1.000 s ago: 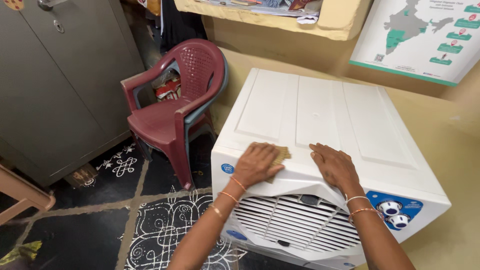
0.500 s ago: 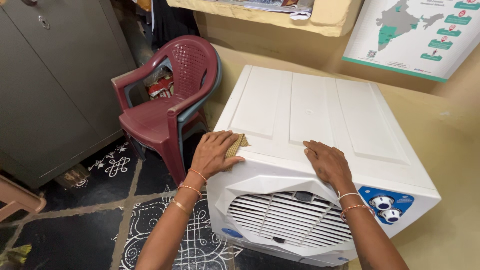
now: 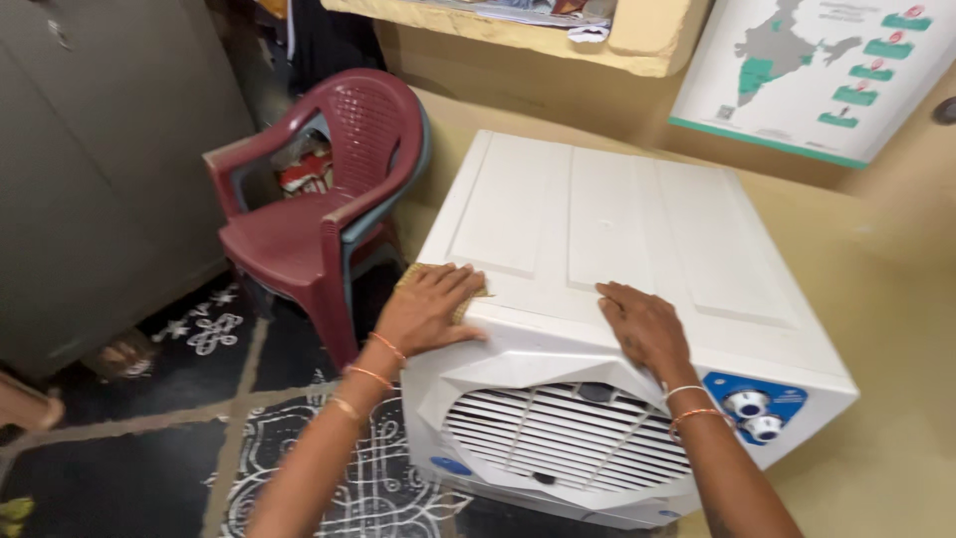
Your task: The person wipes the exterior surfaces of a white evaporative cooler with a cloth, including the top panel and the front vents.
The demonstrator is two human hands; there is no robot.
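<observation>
A white box-shaped air cooler (image 3: pixel 607 229) stands on the floor with a louvred front grille (image 3: pixel 558 433) and two knobs on a blue panel (image 3: pixel 752 403). My left hand (image 3: pixel 428 309) presses a small tan cloth (image 3: pixel 476 289) flat on the cooler's top at its front left corner. Only the cloth's edges show beside the fingers. My right hand (image 3: pixel 642 324) lies flat, fingers together, on the front edge of the top, holding nothing.
A maroon plastic chair (image 3: pixel 319 209) stands just left of the cooler. A grey metal cupboard (image 3: pixel 100 169) fills the left side. The yellow wall behind carries a map poster (image 3: pixel 827 70) and a shelf (image 3: pixel 518 25). The dark floor has white patterns (image 3: pixel 368 478).
My left hand has slid the cloth leftward along the front of the cooler's top, from near the middle to the left corner. My right hand has stayed in place.
</observation>
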